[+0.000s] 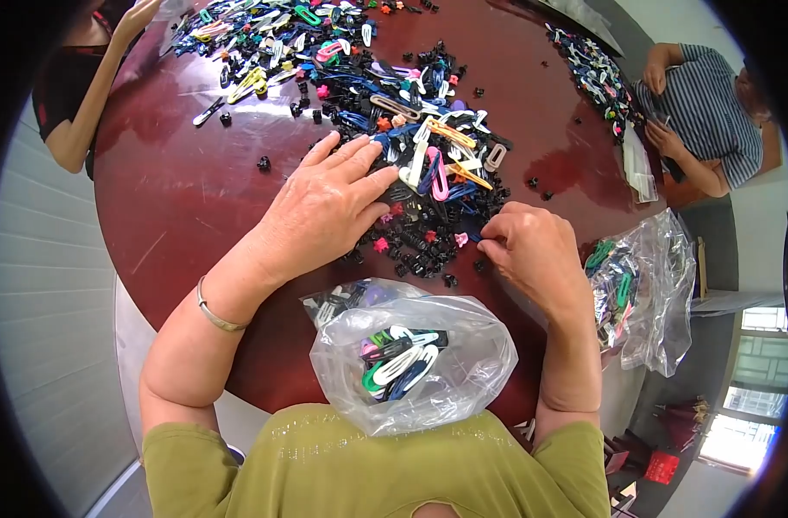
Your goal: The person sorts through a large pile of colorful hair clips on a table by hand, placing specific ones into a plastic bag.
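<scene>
A heap of snap hair clips and small claw clips (411, 164) covers the middle of the table, mostly black, blue and white with some pink, yellow and red. My left hand (325, 198) lies palm down on its near left side, fingers stretched out and slightly apart. At the near right edge, my right hand (532, 250) pinches with thumb and forefinger at a dark blue hair clip (474, 236), which is mostly hidden. Close to my chest stands an opened clear plastic bag (476, 345) with white, green, black and blue snap clips (403, 363) inside.
Another clear bag (661, 293) with clips sits at the right table edge. One person (709, 121) sits across at the right beside a second heap (592, 78). Another person's arm (96, 104) shows at the upper left. Loose claw clips (264, 162) dot the dark red table (178, 216).
</scene>
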